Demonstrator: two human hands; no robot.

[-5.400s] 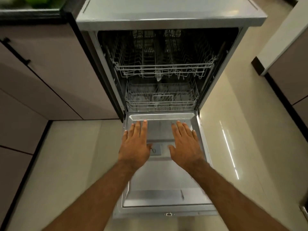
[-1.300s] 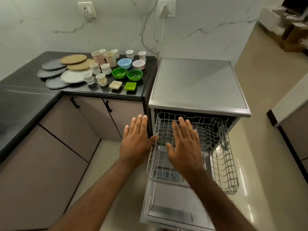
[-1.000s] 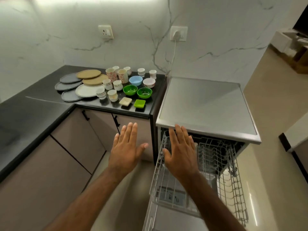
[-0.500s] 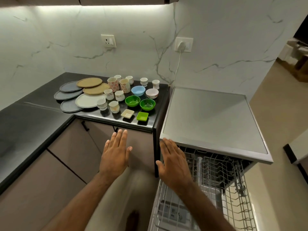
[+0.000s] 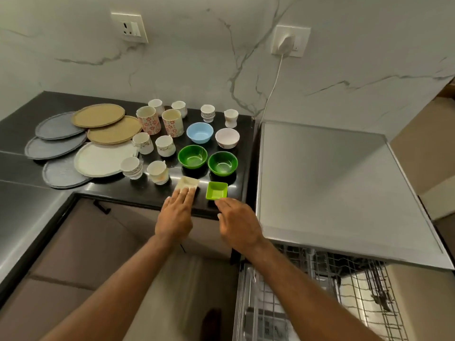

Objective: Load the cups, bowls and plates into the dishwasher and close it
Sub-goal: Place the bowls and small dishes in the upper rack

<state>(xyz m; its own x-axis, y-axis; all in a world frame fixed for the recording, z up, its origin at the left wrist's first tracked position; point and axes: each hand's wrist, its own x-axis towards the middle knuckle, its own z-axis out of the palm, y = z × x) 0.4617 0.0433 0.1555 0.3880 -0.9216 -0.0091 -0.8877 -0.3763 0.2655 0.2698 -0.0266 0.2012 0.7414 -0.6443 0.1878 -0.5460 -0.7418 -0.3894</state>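
A pale marble wall (image 5: 197,57) fills the top of the frame, with two sockets. A white cable runs down from the right one.

At right, the flat grey top of the dishwasher (image 5: 332,188) slopes toward the lower right. Below its front edge a wire rack (image 5: 320,291) stands pulled out; only wire tines and a dark fitting show inside it.

A black counter (image 5: 61,99) stretches from the left edge to the centre and carries all the dishes.

At centre left lie six overlapping plates: three grey plates (image 5: 57,126), two tan plates (image 5: 98,115) and one white plate (image 5: 101,159).

To their right, toward the centre, stand four round bowls: two green bowls (image 5: 192,157) side by side, with a blue bowl (image 5: 200,132) and a white bowl (image 5: 227,137) behind them.

Ten cups stand between and behind these: two tall floral cups (image 5: 172,124) and eight small white cups (image 5: 165,146), two of which look like stacks.

At the counter's front edge sit two small square dishes, one cream dish (image 5: 188,183) and one lime dish (image 5: 216,190).

The left hand (image 5: 174,217) reaches in from below, its straight fingers lying over the cream dish's near edge, not closed round it. The right hand (image 5: 240,225) hovers just beside the lime dish, fingers relaxed, holding nothing.
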